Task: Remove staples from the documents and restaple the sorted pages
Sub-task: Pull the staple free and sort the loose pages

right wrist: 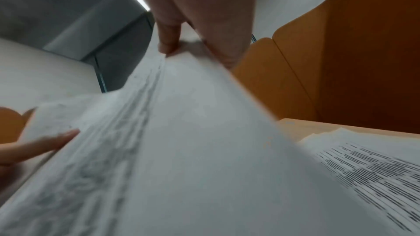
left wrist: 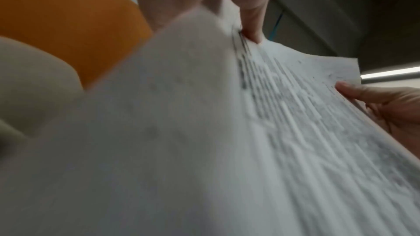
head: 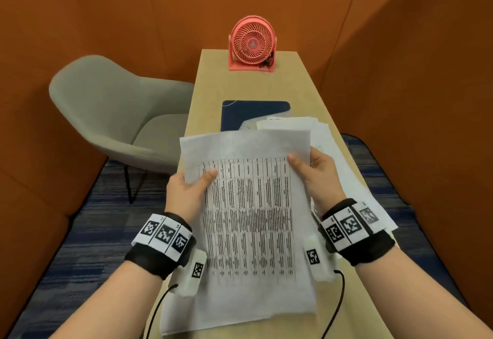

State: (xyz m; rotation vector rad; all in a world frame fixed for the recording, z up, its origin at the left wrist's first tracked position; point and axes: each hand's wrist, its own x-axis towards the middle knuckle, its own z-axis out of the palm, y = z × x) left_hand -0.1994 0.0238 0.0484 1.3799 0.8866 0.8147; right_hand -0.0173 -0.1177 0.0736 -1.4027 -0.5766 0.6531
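Holding a printed sheaf of pages (head: 248, 213) upright above the worktop (head: 269, 85), the left hand (head: 184, 192) is clamped on its left edge, thumb laid across the printed table, and the right hand (head: 317, 176) is clamped on the right edge in the same way; fingers behind the paper are hidden in the head view. The lower edge of the sheaf appears to rest on or just above the worktop near the body. More loose printed pages (head: 333, 152) lie on the worktop beyond and beneath the right hand, partly over a dark blue mat (head: 253, 112). No stapler or staple remover can be made out in any view.

Several risks are judged likely. Should either grip slacken, unbound sheets could fan out and slide, and the sorted order would be lost. Dropped sheets could be mixed with the loose pages below the right hand. A draught from the pink desk fan (head: 252, 44), well beyond both hands, could scatter them, though whether it is running cannot be told. Uneven edges would give a crooked staple
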